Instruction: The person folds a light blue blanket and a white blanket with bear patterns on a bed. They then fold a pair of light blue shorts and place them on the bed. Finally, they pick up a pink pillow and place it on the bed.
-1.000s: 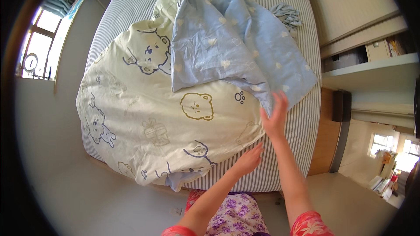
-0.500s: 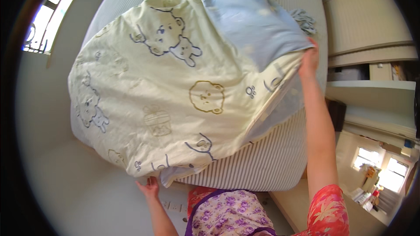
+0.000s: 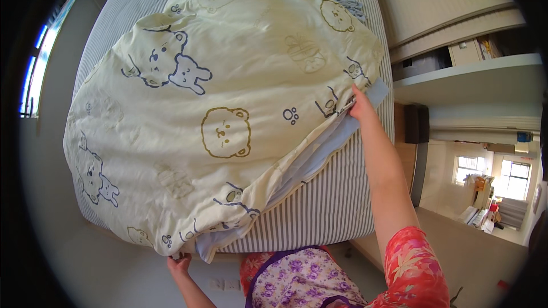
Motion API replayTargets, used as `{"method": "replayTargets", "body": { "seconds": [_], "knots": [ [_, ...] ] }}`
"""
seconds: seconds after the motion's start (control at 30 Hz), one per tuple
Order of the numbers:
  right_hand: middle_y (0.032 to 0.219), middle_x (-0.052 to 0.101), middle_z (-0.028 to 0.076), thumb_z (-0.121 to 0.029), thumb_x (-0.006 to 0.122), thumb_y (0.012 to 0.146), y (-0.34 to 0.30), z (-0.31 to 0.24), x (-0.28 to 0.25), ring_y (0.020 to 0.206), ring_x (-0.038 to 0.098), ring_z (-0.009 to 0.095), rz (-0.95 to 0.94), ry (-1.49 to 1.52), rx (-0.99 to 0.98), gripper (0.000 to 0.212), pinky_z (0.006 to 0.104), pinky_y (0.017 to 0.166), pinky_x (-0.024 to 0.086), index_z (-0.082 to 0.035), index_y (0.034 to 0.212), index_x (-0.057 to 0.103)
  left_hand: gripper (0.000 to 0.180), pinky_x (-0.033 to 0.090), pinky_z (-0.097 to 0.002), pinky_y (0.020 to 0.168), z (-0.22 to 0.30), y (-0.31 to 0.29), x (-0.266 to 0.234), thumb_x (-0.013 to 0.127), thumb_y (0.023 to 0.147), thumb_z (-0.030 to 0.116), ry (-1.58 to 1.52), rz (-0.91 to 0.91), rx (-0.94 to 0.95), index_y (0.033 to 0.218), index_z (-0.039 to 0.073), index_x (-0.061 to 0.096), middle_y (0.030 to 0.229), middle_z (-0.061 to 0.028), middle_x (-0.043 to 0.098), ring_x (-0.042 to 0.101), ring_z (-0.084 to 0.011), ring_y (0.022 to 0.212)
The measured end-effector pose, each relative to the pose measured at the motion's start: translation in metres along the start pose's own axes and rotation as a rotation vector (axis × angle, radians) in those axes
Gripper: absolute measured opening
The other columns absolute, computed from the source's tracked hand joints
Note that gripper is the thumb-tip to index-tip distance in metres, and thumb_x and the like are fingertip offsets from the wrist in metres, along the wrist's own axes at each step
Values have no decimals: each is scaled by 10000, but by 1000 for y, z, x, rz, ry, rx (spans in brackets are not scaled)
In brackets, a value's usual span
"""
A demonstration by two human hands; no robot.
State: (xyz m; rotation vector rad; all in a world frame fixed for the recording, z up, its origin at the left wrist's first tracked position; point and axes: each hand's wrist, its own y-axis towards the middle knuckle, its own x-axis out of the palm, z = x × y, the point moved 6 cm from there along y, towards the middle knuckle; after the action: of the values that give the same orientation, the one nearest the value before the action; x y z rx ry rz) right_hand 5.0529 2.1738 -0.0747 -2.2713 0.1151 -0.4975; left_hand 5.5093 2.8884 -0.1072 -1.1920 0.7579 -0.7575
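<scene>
A pale yellow duvet cover [image 3: 262, 85] with bear and rabbit outlines is spread over a bed with a striped sheet [image 3: 325, 211]. Its light blue inner side [image 3: 305, 165] shows along the open near edge, from the lower left corner up to the right. My right hand [image 3: 358, 104] is closed on that edge at the right side, arm stretched forward. Down at the near left corner, my left hand [image 3: 180, 262] grips the cover's fabric, its fingers partly hidden under the cloth.
A bunched grey-blue cloth [image 3: 348, 7] lies on the far right of the bed. Shelving [image 3: 468, 71] runs along the right side, and a wall with a window [image 3: 34, 80] is on the left. A doorway at the right shows another room.
The folded-back right part, blue side up before, now lies flat with its yellow side up. My right hand came nearer and left; my left hand has closed on the corner.
</scene>
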Motion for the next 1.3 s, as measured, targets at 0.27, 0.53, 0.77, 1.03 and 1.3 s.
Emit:
{"method": "replayTargets", "body": {
  "seconds": [0.27, 0.53, 0.77, 1.03, 1.3],
  "knots": [
    [1074, 529, 155, -112, 464, 765, -100, -36, 23, 978, 519, 280, 130, -69, -557, 366, 404, 853, 425, 12, 1109, 459, 479, 396, -487, 863, -30, -11, 15, 467, 780, 365, 267, -231, -177, 1166, 82, 446, 1176, -119, 470, 442, -287, 1088],
    [1156, 506, 128, -245, 426, 835, -40, -12, -17, 1088, 451, 282, -242, 238, -172, 404, 416, 956, 325, -2, 1157, 446, 398, 446, -443, 829, -9, 23, 8, 508, 783, 301, 289, -112, 87, 1101, 64, 502, 1142, -105, 497, 486, -256, 1041],
    [1133, 513, 167, -213, 531, 821, -16, -32, -56, 1009, 513, 302, 49, -48, -39, 441, 429, 878, 409, 0, 1186, 406, 465, 454, -355, 734, 46, 27, -1, 405, 820, 440, -229, -221, 317, 1083, 67, 492, 1069, -110, 526, 518, -190, 956],
    [1006, 560, 139, -135, 551, 784, -22, 9, -133, 904, 546, 280, 360, -197, -26, 331, 419, 800, 443, 24, 1067, 481, 230, 476, -218, 512, 31, -17, -28, 455, 801, 254, 329, -71, 428, 841, 59, 570, 752, -24, 624, 589, -127, 601],
    [1113, 527, 148, -241, 611, 756, -53, -7, -53, 1014, 511, 292, -1, -58, 212, 467, 442, 889, 410, 8, 1125, 473, 476, 370, -469, 853, -93, -44, -46, 416, 780, 374, 84, -196, -203, 1082, 7, 458, 1070, -159, 513, 495, -297, 974]
  ]
}}
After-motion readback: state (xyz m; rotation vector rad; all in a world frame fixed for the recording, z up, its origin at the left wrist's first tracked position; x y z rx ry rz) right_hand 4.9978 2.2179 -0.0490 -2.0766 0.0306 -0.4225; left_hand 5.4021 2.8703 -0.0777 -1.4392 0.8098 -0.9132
